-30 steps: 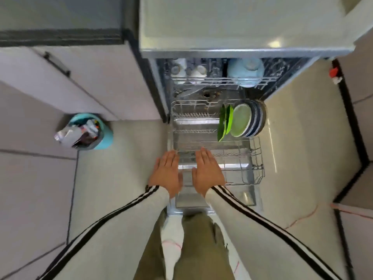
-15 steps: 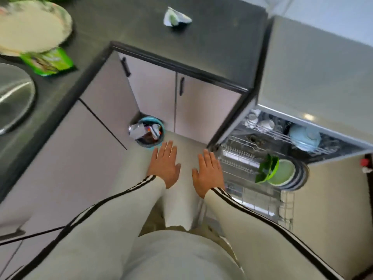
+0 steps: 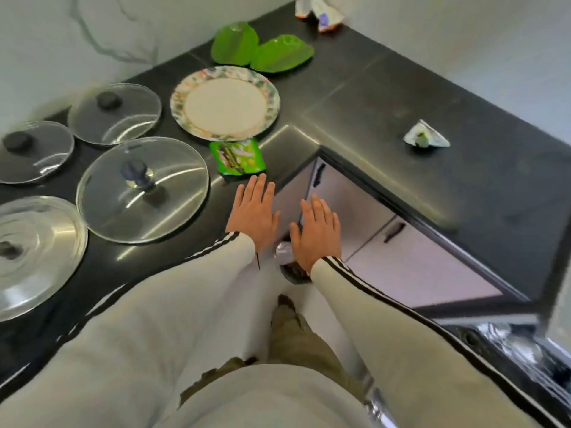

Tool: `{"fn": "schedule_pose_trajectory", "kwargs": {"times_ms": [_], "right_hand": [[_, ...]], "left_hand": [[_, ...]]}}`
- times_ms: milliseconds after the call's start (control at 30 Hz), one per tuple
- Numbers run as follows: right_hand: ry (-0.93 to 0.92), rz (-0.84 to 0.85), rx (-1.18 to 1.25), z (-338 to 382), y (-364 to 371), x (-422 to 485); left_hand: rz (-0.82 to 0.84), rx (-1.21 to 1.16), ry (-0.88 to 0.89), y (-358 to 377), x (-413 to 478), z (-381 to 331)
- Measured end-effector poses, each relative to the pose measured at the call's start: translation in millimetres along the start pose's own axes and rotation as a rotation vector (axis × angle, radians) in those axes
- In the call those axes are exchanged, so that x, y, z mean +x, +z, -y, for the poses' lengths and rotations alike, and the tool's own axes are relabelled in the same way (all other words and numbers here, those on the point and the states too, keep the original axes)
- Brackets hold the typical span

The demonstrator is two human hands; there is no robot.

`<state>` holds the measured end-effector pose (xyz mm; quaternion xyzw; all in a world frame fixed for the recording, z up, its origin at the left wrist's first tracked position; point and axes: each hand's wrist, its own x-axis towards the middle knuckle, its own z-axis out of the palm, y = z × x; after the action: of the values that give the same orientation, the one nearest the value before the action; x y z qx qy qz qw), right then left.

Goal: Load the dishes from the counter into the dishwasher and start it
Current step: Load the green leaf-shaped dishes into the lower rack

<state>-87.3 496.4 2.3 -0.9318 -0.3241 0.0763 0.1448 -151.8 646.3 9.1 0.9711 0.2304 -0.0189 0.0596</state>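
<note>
My left hand and right hand hover flat, holding nothing, at the inner corner of the black counter. The round floral-rimmed plate lies near that corner; grabbed carelessly, it could slide off the edge.

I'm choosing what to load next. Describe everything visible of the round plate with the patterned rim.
The plate is round, with a plain cream centre and a wide rim printed in a multicoloured floral-looking pattern; it looks glazed. It lies flat, face up and empty, on the dark counter. Two green leaf-shaped dishes sit behind it, a green packet meets its near edge. Neither the left hand nor the right hand touches it.
</note>
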Motion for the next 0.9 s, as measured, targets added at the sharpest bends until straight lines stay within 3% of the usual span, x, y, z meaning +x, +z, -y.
{"fn": "schedule_pose_trajectory", "kwargs": {"times_ms": [300, 600, 733, 900], "right_hand": [[-0.188, -0.043, -0.074, 9, -29, 211], [-0.138, 0.024, 0.148, 18, -56, 361], [-0.024, 0.041, 0.247, 39, -64, 408], [0.348, 0.005, 0.424, 61, -54, 474]], "left_hand": [[-0.073, -0.028, -0.208, -31, 137, 44], [-0.071, -0.038, -0.295, -69, 269, 88], [-0.060, -0.094, -0.304, -85, 331, 118], [-0.072, -0.262, -0.333, -87, 414, 161]]}}
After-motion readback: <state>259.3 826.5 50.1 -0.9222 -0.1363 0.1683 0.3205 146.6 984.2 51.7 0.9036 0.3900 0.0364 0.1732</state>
